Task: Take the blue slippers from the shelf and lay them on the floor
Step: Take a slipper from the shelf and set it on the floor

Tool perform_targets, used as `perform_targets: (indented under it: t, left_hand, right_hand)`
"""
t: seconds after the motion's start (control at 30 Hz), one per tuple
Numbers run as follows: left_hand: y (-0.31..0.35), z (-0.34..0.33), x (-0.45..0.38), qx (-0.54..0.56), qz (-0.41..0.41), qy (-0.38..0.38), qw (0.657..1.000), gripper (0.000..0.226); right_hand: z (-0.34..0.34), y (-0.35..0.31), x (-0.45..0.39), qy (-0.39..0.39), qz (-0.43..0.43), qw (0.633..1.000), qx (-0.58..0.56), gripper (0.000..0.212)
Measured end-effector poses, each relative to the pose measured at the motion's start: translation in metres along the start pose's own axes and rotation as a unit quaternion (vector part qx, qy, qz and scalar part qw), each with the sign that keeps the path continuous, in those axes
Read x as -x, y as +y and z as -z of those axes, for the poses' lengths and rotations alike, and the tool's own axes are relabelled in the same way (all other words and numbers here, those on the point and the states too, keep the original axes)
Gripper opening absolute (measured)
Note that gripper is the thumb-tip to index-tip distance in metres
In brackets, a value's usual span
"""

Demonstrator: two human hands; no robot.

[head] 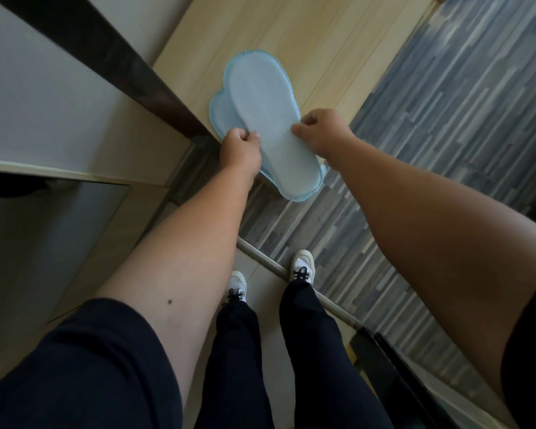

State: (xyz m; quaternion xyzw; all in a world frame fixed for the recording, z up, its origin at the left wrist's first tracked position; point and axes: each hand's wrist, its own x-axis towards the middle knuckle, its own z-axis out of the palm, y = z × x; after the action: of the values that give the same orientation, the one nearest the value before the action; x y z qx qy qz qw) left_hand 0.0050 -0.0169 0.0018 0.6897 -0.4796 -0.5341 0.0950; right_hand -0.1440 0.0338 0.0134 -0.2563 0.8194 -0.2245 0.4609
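Note:
Two flat light-blue slippers (pixel 262 119) lie stacked, soles up, half on a pale wooden shelf (pixel 285 35) and half past its front edge. The top slipper covers most of the lower one, whose rim shows at the left. My left hand (pixel 241 150) pinches the stack's left edge between thumb and fingers. On the right edge, my right hand (pixel 319 131) pinches it the same way. Both hands grip near the middle of the slippers' length.
A grey striped floor (pixel 430 150) lies to the right and below the shelf. A dark wooden frame (pixel 106 57) and white cabinet panels (pixel 44 103) stand at the left. My feet in white sneakers (pixel 302 267) straddle a metal floor strip (pixel 270 261).

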Motion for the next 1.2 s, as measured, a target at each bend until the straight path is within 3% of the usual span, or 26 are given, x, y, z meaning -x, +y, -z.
perform_targets:
  t: [0.23,0.47,0.8,0.97,1.03,1.1,1.2]
  left_hand:
    - [-0.009,0.023,0.064,0.035,-0.006,-0.046,0.998,0.011]
    - [-0.050,0.049,0.119,0.049,0.010,-0.056,0.997,0.010]
    - [-0.146,0.142,0.162,0.094,0.034,-0.002,0.995,0.014]
    - [-0.198,0.205,0.185,0.096,0.037,0.059,0.993,0.015]
    - [-0.215,0.228,0.192,0.060,0.023,0.102,0.993,0.012]
    - [-0.228,0.250,0.197,0.029,0.006,0.145,0.989,0.032]
    - [-0.241,0.269,0.203,0.119,-0.015,0.115,0.986,0.036]
  right_hand:
    - [0.019,0.008,0.062,-0.061,-0.034,0.990,-0.120,0.024]
    - [0.012,0.025,0.121,-0.110,-0.033,0.992,-0.046,0.022]
    - [-0.087,0.013,0.200,-0.168,0.000,0.985,-0.043,0.007]
    - [-0.160,-0.008,0.246,-0.184,0.012,0.981,-0.058,0.013]
    - [-0.189,-0.018,0.264,-0.168,0.040,0.983,-0.062,0.013]
    - [-0.216,-0.027,0.280,-0.120,0.099,0.988,0.001,0.011]
    - [-0.252,-0.040,0.304,-0.072,0.194,0.970,0.125,0.011]
